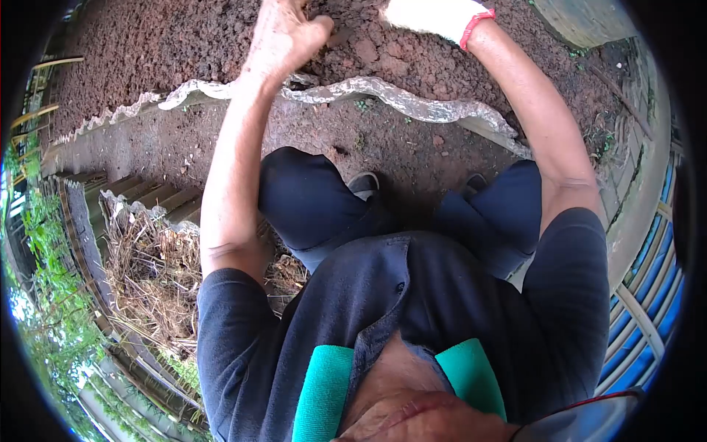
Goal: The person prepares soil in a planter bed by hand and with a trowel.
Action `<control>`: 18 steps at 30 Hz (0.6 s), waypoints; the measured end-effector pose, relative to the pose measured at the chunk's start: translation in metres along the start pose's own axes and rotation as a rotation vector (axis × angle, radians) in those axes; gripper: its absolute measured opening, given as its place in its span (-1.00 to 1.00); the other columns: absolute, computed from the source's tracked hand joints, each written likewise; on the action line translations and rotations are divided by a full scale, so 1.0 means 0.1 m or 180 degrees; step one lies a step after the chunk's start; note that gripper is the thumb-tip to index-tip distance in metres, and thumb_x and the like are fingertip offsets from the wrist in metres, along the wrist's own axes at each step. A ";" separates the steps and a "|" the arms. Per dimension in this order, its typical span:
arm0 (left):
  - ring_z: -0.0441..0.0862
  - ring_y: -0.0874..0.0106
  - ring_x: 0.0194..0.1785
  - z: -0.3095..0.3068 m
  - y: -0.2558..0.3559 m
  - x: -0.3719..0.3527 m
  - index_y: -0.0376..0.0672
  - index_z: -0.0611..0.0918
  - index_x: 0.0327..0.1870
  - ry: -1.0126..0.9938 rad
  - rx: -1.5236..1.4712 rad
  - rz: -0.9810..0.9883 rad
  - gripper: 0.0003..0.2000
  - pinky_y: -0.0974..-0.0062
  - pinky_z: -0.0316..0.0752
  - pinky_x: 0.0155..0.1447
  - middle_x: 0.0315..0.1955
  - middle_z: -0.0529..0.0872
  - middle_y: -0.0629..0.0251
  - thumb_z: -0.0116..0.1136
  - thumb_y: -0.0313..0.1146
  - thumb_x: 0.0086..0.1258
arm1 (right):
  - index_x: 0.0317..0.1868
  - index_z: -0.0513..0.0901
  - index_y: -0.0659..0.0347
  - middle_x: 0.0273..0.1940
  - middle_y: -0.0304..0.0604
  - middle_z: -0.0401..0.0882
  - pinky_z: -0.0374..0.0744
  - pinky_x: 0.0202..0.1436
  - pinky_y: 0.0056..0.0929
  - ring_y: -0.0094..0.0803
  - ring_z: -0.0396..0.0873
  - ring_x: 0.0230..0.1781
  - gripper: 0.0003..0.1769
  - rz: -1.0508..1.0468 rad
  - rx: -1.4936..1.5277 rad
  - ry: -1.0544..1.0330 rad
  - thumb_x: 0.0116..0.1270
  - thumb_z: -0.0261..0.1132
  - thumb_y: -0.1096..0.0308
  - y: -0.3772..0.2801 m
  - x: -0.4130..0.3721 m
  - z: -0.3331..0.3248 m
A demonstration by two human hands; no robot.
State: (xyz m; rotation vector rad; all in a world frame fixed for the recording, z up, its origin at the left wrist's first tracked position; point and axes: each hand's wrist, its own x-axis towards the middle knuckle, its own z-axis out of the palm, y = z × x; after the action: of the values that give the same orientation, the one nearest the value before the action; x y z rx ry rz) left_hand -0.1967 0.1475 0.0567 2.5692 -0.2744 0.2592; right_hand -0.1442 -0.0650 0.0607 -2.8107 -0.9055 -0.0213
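My left hand (pixel 289 35) is bare and reaches over the loose brown soil (pixel 177 44) at the top of the head view. Its thumb stands apart from the hand, nothing shows in its grasp, and the other fingers are largely cut off by the upper edge. My right hand (pixel 431 16) looks bright white, like a work glove, with a red band (pixel 475 28) at the wrist. It is low over the same soil, its fingers washed out by glare and partly out of frame. A wavy, weathered sheet edge (pixel 412 107) borders the soil below both hands.
Between the wavy edge and my knees runs a dirt strip (pixel 169 140). Dry straw (pixel 155 272) lies behind another corrugated edge at left. A concrete ledge (pixel 633 221) and blue slatted panel (pixel 648 324) stand at right, with a pale block (pixel 585 22) at top right.
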 end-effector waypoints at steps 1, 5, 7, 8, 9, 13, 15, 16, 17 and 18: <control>0.32 -0.04 0.46 0.04 -0.07 0.09 -0.29 0.55 0.30 -0.0206 -0.0682 -0.0163 -0.45 0.28 0.31 0.45 0.26 0.41 -0.29 0.18 -0.39 0.22 | -0.20 0.71 0.24 -0.17 0.13 0.70 0.62 0.05 -0.06 0.05 0.67 -0.08 -0.70 0.0069 0.0116 0.0026 0.11 0.29 0.24 -0.03 -0.02 -0.05; 0.32 -0.08 0.45 0.23 -0.02 0.31 -0.15 0.50 0.39 -0.0636 0.0109 -0.0001 -0.36 0.23 0.29 0.48 0.37 0.34 -0.22 0.35 -0.12 0.29 | -0.29 0.71 0.25 -0.29 0.13 0.69 0.63 -0.01 -0.04 0.07 0.68 -0.17 -0.69 0.0073 0.0254 0.0658 0.15 0.31 0.15 -0.07 -0.20 -0.18; 0.60 0.09 0.06 0.59 -0.48 0.39 -0.39 0.67 0.11 0.0163 0.0682 0.1301 -0.54 0.24 0.50 0.21 -0.02 0.62 -0.03 0.30 -0.17 0.35 | -0.30 0.73 0.25 -0.30 0.14 0.70 0.64 -0.02 -0.04 0.08 0.69 -0.18 -0.62 0.0040 0.0097 0.0584 0.19 0.31 0.05 -0.04 -0.26 -0.23; 0.55 0.00 0.21 0.56 -0.48 0.38 -0.39 0.66 0.11 -0.0087 0.0749 0.1010 -0.49 0.18 0.43 0.29 0.08 0.62 -0.11 0.31 -0.09 0.33 | -0.29 0.74 0.25 -0.28 0.16 0.70 0.64 -0.02 -0.05 0.09 0.69 -0.17 -0.58 0.0108 -0.0008 0.0198 0.22 0.31 -0.01 0.00 -0.28 -0.30; 0.58 0.05 0.15 0.36 -0.19 0.26 -0.38 0.70 0.06 -0.0240 0.0706 0.1044 -0.52 0.25 0.46 0.25 0.02 0.65 -0.05 0.33 -0.10 0.32 | -0.18 0.74 0.29 -0.18 0.22 0.69 0.63 0.03 -0.09 0.09 0.68 -0.10 -0.52 0.0204 0.0109 -0.0282 0.28 0.28 -0.04 0.01 -0.37 -0.41; 0.54 0.35 -0.19 0.00 -0.12 0.00 -0.08 0.79 0.02 -0.0073 -0.0256 0.0507 -0.68 0.39 0.47 -0.06 -0.30 0.58 0.24 0.38 -0.17 0.31 | 0.10 0.69 0.33 -0.03 0.11 0.74 0.65 0.01 -0.23 -0.15 0.72 -0.08 -0.52 -0.0015 0.2195 -0.0369 0.39 0.27 0.09 0.68 -0.85 -0.27; 0.53 0.32 -0.02 -0.08 -0.51 -0.06 0.01 0.77 0.10 0.0163 0.0194 0.0642 -0.64 0.31 0.52 0.10 -0.12 0.53 0.23 0.33 -0.06 0.38 | 0.15 0.68 0.29 -0.05 -0.14 0.77 0.64 -0.04 -0.39 -0.43 0.70 -0.11 -0.59 0.1247 0.2748 -0.0532 0.42 0.28 0.22 0.79 -1.26 -0.55; 0.51 0.30 0.07 -0.05 -0.66 -0.09 0.05 0.74 0.15 0.0273 0.0626 0.0438 -0.61 0.29 0.52 0.17 -0.06 0.48 0.16 0.31 0.00 0.40 | 0.11 0.69 0.32 -0.11 -0.17 0.78 0.62 -0.06 -0.43 -0.46 0.68 -0.19 -0.60 0.1789 0.2527 -0.0487 0.39 0.29 0.23 0.94 -1.45 -0.48; 0.49 0.29 0.07 0.01 -0.88 -0.12 0.08 0.72 0.19 0.0332 0.0873 0.0360 -0.60 0.30 0.50 0.17 -0.05 0.46 0.13 0.30 0.01 0.41 | 0.03 0.71 0.35 -0.13 -0.17 0.78 0.61 -0.08 -0.43 -0.46 0.66 -0.24 -0.63 0.1464 0.2152 -0.0594 0.36 0.30 0.25 1.38 -1.64 -0.21; 0.48 0.28 0.08 0.08 -1.07 -0.14 0.11 0.70 0.22 0.0405 0.1123 0.0293 -0.58 0.31 0.49 0.18 -0.05 0.44 0.10 0.29 0.03 0.41 | -0.04 0.72 0.36 -0.15 -0.16 0.78 0.61 -0.08 -0.39 -0.47 0.65 -0.22 -0.70 0.1528 0.1771 -0.0943 0.37 0.27 0.30 1.43 -1.79 -0.29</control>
State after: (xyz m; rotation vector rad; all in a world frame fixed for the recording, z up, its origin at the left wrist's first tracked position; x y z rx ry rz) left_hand -0.1832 0.2343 -0.0066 2.8739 -0.3242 0.5465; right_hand -0.2062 -0.2874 0.0513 -2.4435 -0.2005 0.6229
